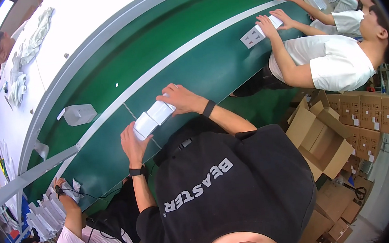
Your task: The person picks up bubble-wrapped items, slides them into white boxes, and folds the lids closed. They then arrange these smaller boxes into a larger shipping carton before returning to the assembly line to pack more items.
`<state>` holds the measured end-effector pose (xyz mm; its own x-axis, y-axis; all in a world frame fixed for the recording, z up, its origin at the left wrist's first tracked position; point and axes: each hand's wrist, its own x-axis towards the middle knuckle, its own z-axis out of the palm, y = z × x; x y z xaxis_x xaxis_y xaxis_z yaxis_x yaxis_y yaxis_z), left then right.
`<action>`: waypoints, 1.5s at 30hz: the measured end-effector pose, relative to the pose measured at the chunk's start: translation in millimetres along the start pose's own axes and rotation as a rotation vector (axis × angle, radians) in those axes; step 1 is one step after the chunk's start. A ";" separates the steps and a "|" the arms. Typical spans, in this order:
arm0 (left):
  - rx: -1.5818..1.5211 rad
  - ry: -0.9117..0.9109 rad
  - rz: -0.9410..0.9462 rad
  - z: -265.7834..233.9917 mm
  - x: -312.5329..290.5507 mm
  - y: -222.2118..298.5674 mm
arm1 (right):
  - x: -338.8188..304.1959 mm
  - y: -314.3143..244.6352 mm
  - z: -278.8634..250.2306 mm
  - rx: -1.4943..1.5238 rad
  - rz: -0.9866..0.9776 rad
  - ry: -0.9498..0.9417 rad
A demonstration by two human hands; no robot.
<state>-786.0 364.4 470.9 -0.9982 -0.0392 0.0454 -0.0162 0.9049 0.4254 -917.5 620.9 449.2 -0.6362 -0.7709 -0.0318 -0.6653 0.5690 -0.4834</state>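
Observation:
A short row of small white boxes lies on the dark green bench top [209, 79] in front of me, pressed end to end between my hands. My left hand [134, 144] is closed on the outer end of the left white box [145, 125]. At the far end of the row, my right hand [180, 99] grips the right white box [159, 112], its fingers wrapped over the top. A narrow seam shows between the two boxes. Whether another piece sits under my right fingers, I cannot tell.
Beyond a pale rail, an opened white box [80, 114] stands on the green conveyor belt [161, 35]. To the right a co-worker in white handles a white box [252, 38]. At left, another works beside stacked white boxes [45, 215]. An open carton [320, 141] is behind me.

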 end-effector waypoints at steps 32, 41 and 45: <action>0.073 -0.159 -0.018 16.6 32.5 26.2 | -24.9 35.8 -21.6 0.048 0.049 0.138; 0.101 -0.173 -0.054 22.6 34.1 25.9 | -36.8 35.6 -31.0 0.025 0.018 0.082; 0.098 -0.157 -0.054 20.7 33.3 26.4 | -34.0 48.6 -62.6 0.213 0.023 0.282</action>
<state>-820.9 395.7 465.0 -0.9923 -0.0294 -0.1204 -0.0682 0.9404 0.3331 -952.6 692.7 481.6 -0.7527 -0.6322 0.1835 -0.5720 0.4902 -0.6577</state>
